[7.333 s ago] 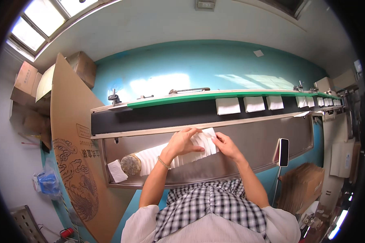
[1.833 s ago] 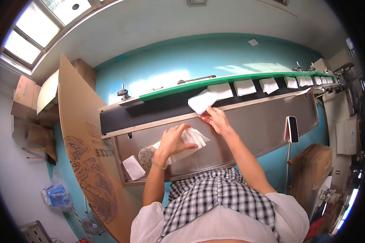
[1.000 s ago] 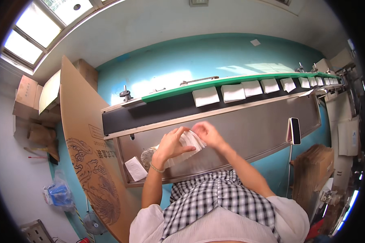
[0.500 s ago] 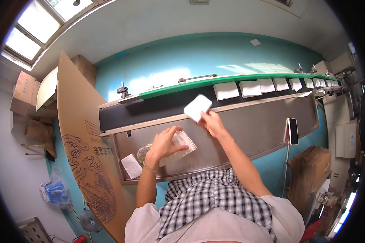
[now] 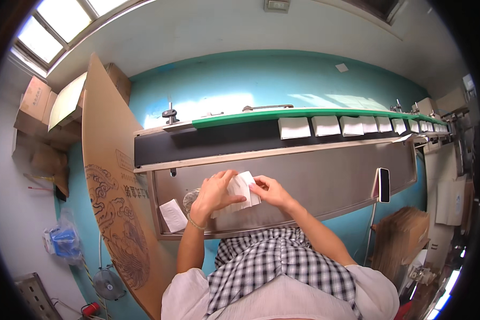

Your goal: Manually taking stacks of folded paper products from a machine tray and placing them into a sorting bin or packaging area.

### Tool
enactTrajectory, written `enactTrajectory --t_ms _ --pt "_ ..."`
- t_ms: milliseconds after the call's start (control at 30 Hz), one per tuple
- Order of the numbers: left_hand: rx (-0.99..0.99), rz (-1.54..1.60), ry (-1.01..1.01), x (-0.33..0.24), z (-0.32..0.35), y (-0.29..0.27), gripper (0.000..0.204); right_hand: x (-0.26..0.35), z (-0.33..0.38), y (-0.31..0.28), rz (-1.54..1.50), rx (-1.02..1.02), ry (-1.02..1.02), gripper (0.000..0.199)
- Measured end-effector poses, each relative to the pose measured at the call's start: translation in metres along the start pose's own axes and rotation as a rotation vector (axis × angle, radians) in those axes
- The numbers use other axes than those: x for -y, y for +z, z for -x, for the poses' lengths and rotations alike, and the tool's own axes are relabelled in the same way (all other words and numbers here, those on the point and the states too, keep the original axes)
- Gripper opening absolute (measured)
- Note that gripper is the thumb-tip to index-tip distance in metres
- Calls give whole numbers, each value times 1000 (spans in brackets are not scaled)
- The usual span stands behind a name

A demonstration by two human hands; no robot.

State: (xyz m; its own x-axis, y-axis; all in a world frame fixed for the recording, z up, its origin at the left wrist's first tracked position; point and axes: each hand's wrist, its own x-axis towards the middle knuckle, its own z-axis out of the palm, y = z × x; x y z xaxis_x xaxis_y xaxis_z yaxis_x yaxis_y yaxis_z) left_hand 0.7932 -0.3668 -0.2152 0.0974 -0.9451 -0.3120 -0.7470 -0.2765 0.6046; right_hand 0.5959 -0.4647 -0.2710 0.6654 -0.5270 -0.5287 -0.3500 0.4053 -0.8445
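Note:
Above the brown metal tray table (image 5: 325,173), my two hands come together on a stack of white folded paper napkins (image 5: 242,184). My left hand (image 5: 214,193) holds the stack from its left side, fingers over the top and thumb toward me. At the right edge of the same stack, my right hand (image 5: 271,192) grips with fingers and thumb. More napkin edges show under my left hand, though the palm hides much of them. A separate white napkin stack (image 5: 173,215) lies left of my left wrist. A round greyish thing (image 5: 189,199) is partly hidden behind that wrist.
Beyond the table runs a black conveyor belt (image 5: 213,147) with a green rail (image 5: 240,117); several napkin stacks (image 5: 294,128) line its right part. A phone (image 5: 383,185) stands at the table's right edge. A tall cardboard sheet (image 5: 109,138) stands at the left, a cardboard pile (image 5: 400,237) lower right.
My right hand has come down and left from the belt's near edge, bringing its white napkins against the stack at my left hand. My left hand has barely moved. The view has shifted slightly.

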Motion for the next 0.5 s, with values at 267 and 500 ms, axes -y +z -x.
enactTrajectory --t_ms 267,500 --pt "-102 55 125 -3 0 -2 75 -3 -15 17 263 -133 -232 40" --pt "-1 -11 35 11 -1 1 74 -1 2 1 99 36 -4 41"
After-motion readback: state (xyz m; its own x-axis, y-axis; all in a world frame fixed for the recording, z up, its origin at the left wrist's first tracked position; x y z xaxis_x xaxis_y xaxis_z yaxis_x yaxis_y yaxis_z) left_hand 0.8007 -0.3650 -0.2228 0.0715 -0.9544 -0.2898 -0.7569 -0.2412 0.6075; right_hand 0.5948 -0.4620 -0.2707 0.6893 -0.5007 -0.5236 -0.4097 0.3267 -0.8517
